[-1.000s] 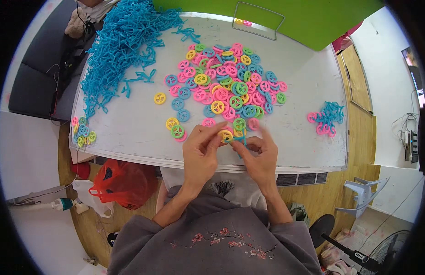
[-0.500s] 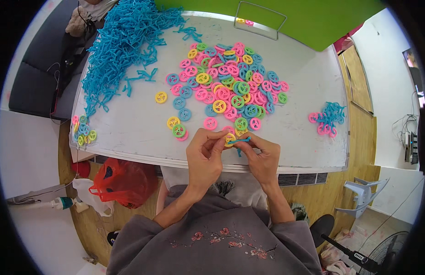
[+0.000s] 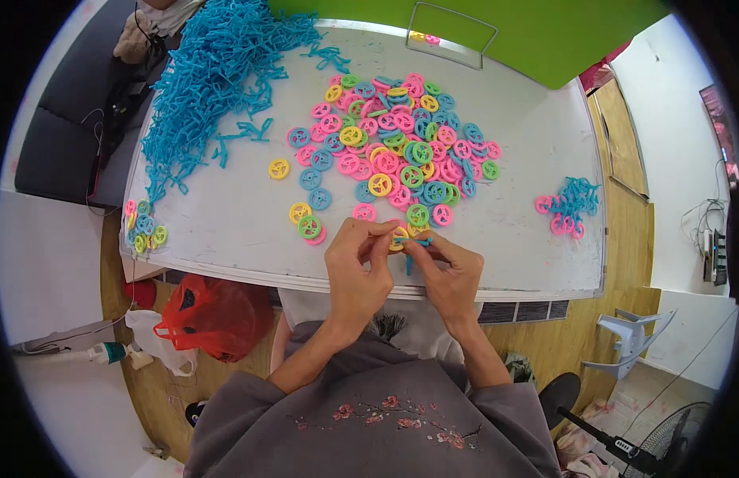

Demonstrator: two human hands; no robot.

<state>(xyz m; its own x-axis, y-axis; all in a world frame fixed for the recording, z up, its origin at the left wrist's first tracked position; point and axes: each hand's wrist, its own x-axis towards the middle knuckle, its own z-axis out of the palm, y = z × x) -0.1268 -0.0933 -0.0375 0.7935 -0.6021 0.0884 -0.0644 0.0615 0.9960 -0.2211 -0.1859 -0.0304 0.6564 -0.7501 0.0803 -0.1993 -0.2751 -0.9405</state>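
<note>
Yellow wheel (image 3: 399,238), pinched at its rim in nearly closed fingers of left hand (image 3: 358,267), above near side of table (image 3: 226,247); blue forked piece (image 3: 409,265), pinched likewise in right hand (image 3: 453,279). Looks light, stiff, perhaps slick; best held by rim.

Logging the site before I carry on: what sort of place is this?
Probably a lived-in room doubling as a workspace: a dark sofa-like seat and a fan stand around a white-topped table, which bears a heap of small coloured wheels.
</note>
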